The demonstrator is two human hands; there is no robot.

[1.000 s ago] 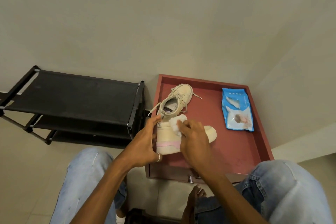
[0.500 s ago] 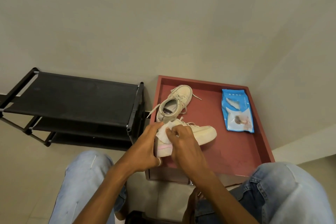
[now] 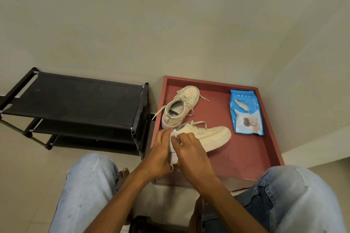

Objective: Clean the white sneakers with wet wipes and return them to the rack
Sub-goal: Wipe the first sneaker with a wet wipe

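Observation:
Two white sneakers sit on a red tray-like table point(image 3: 244, 159). The nearer sneaker point(image 3: 210, 136) lies with its toe to the right, its heel hidden behind my hands. My left hand point(image 3: 161, 155) grips that heel end. My right hand point(image 3: 189, 151) pinches a white wet wipe point(image 3: 174, 134) against the heel. The second sneaker point(image 3: 180, 109) stands behind it, toe pointing away. A blue wet wipes pack point(image 3: 246, 112) lies at the table's right side.
A black three-tier shoe rack point(image 3: 75, 98) stands to the left of the red table, against the wall. My knees in light jeans frame the bottom of the view. A wall corner closes in on the right.
The nearer sneaker has come down from standing on its heel to lying flat. My right hand has shifted the wipe from the sneaker's side to its heel top.

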